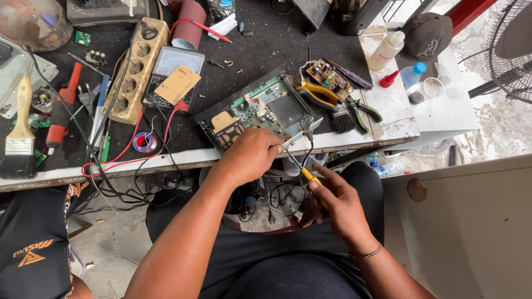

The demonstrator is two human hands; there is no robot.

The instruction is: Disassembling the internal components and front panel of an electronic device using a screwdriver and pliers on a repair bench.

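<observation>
An opened electronic unit with a green circuit board (260, 108) lies at the front edge of the black-topped workbench (266, 44). My left hand (252, 155) rests at the unit's near edge, shut on a thin silver metal tool (299, 135) whose tip points at the board's right corner. My right hand (332, 205) is lower, over my lap, and grips a yellow-handled tool (310, 176) angled up toward the same corner. Thin black wires hang down between the two hands.
Yellow pliers (318, 91), a black brush (341, 119) and a small board (327, 75) lie right of the unit. A power strip (136, 66), meter (174, 69), solder spool (145, 142) and paintbrush (19, 133) sit left. Another person in a black shirt (27, 243) is at lower left.
</observation>
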